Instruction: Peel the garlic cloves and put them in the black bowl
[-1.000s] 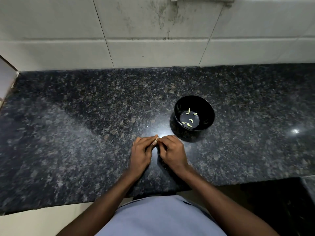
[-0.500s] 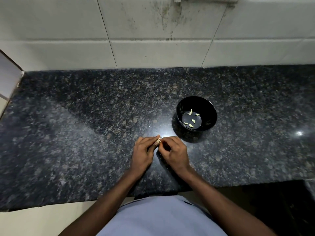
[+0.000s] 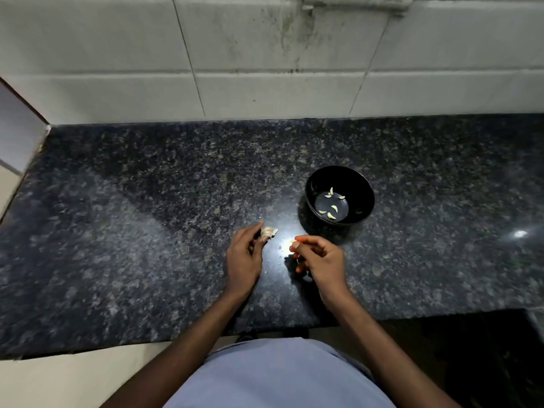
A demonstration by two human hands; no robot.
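Observation:
A black bowl stands on the dark granite counter, with several pale peeled garlic cloves on its bottom. My left hand pinches a small clump of papery garlic at its fingertips, left of the bowl. My right hand is just below the bowl and pinches a small pale garlic clove between thumb and forefinger. The two hands are a short gap apart.
A white tiled wall runs along the back of the counter. The counter's front edge lies close to my body, and a side wall bounds the left end. A bright light glare sits between my hands.
My hands were together on the garlic; now they have pulled apart. The right hand has come away to the right with a clove, and the left keeps the rest.

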